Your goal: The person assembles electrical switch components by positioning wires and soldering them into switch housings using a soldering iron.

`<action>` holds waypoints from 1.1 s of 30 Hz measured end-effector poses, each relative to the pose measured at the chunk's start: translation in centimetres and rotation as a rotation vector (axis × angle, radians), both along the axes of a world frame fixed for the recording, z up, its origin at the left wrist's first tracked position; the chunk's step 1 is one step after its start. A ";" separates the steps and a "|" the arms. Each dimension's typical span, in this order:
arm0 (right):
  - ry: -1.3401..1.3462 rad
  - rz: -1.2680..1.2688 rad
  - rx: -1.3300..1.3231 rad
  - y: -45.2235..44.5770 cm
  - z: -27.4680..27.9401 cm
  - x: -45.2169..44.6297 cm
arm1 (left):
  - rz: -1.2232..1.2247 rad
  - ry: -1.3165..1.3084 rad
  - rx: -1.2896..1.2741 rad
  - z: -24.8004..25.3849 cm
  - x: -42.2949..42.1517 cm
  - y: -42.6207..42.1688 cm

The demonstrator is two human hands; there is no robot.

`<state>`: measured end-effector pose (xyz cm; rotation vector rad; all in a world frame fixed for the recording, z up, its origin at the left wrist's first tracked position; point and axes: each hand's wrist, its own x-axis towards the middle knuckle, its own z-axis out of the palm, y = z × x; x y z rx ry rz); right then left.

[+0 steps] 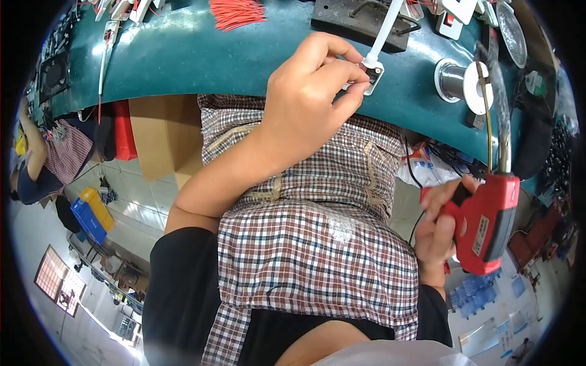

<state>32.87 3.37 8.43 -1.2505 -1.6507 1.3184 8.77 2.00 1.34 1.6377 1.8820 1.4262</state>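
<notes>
The fingertips of my left hand (pixel 317 88) are pinched at a small white plastic housing (pixel 373 76) with a dark inside, over the table's near edge. A white cable (pixel 386 33) runs up and away from this housing. Whether a thin wire also lies between the fingers is hidden. My right hand (pixel 439 219) is wrapped round the handle of a red soldering gun (pixel 488 226), held upright at the right. Its metal barrel and a thin brass-coloured tube point toward the table, passing in front of a spool of solder wire (pixel 452 80).
The green table (pixel 244 61) bears a bundle of red wires (pixel 238 13), a dark metal block (pixel 342 24) with handles, and white housings (pixel 448 25) at the back. A cardboard box (pixel 149 134) stands below the edge. Another person (pixel 61 149) sits at far left.
</notes>
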 end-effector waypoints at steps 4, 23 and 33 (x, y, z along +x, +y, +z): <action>-0.044 0.126 -0.036 -0.4 0.6 3.0 | 0.022 0.062 0.058 0.0 0.2 0.3; -0.460 0.419 -0.062 0.3 -0.1 4.3 | 0.023 0.149 0.011 0.3 0.6 0.4; -0.357 0.334 -0.197 0.0 -0.4 3.5 | 0.007 0.207 -0.021 0.6 0.5 0.5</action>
